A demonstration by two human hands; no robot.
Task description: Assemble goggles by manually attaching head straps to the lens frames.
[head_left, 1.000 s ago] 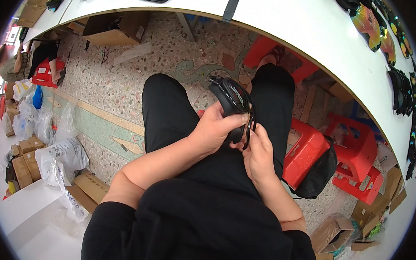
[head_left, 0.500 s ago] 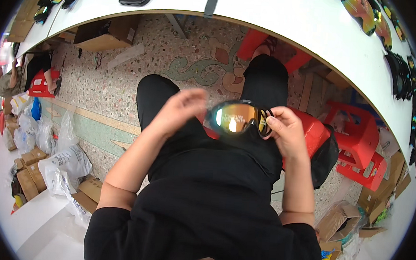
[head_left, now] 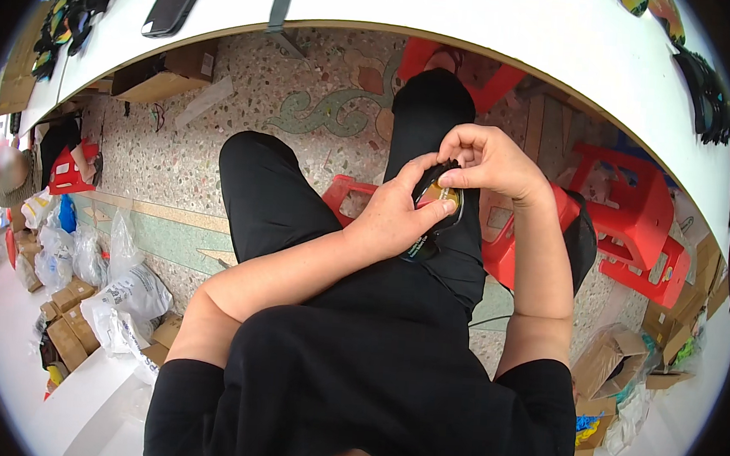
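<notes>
A pair of goggles [head_left: 427, 190] with a black frame and a yellow-orange mirrored lens is above my right thigh, turned so that one end points up toward the table. My left hand [head_left: 395, 209] grips it from the left, thumb across the lens and fingers behind the frame. At the upper end, my right hand [head_left: 498, 163] pinches the frame's edge or the strap between thumb and curled fingers; which of the two is hidden. Part of the lower goggles shows dark below my left thumb.
A white table [head_left: 362, 6] curves across the top, bearing a black phone [head_left: 177, 1] and several goggles [head_left: 698, 89]. Red stools [head_left: 629, 207] stand at right. Plastic bags [head_left: 127, 297] and cardboard boxes [head_left: 70, 339] lie at left; another person [head_left: 13, 177] sits far left.
My left hand has come over from the left and taken hold of the goggles. They have turned from level to upright. My right hand has shifted up to their upper end.
</notes>
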